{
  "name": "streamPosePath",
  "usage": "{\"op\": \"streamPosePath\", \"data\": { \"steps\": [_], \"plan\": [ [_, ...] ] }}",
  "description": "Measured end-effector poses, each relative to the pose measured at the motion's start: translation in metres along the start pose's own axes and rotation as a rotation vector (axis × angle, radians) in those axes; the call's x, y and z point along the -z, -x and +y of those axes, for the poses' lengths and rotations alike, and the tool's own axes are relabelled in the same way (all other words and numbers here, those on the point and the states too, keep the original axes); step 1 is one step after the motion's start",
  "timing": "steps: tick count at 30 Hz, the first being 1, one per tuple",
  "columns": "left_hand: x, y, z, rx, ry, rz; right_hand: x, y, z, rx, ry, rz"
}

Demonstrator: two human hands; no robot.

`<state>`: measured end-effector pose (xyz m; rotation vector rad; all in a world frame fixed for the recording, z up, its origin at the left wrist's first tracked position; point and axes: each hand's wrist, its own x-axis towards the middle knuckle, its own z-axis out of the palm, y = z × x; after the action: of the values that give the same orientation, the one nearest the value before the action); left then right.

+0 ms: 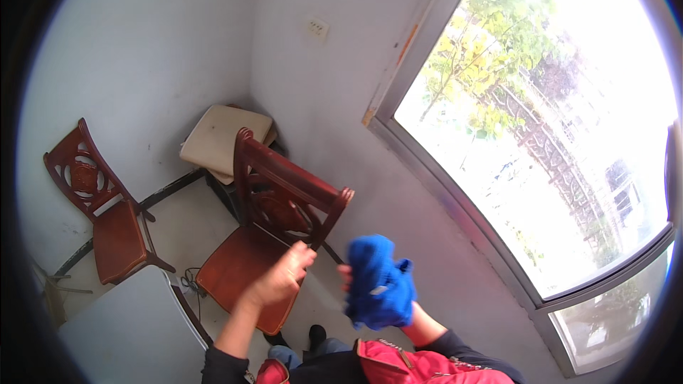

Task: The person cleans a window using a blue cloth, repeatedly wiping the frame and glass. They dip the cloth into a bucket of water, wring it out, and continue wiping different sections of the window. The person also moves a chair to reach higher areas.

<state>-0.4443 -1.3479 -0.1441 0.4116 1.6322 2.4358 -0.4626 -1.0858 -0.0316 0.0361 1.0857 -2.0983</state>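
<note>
A bunched blue cloth (pixel 380 284) is gripped in my right hand (pixel 346 276), which it mostly covers; a few fingers show at its left side. My left hand (pixel 284 275) hangs free to the left of the cloth, its fingers somewhat apart and holding nothing. Below and beyond that hand stands a reddish-brown wooden chair (pixel 238 270) with a carved back. The cloth is apart from the chair, nearer to the wall under the window.
A second wooden chair (pixel 117 238) stands by the left wall. Beige cushions (pixel 226 139) are stacked in the corner. A pale table (pixel 135 331) is at lower left, with a cable (pixel 191 283) on the floor beside it. The large window (pixel 455 220) fills the right side.
</note>
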Motion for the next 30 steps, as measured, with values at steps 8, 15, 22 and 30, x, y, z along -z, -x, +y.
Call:
{"op": "streamPosePath", "data": {
  "steps": [8,15,22,30],
  "plan": [
    [-0.098,-0.007,0.109,0.155,-0.282,0.528,0.023,-0.019,-0.126,0.933,0.913,0.056],
    [-0.139,-0.083,0.202,-0.228,0.008,0.435,0.034,-0.062,-0.031,0.294,0.274,0.329],
    [-0.111,-0.163,0.213,-0.414,-1.052,0.035,-0.013,-0.082,-0.051,0.138,-0.394,-0.422],
    [0.049,-0.244,0.314,-0.676,-1.365,-0.03,-0.086,-0.046,-0.346,1.553,0.888,0.665]
  ]
}}
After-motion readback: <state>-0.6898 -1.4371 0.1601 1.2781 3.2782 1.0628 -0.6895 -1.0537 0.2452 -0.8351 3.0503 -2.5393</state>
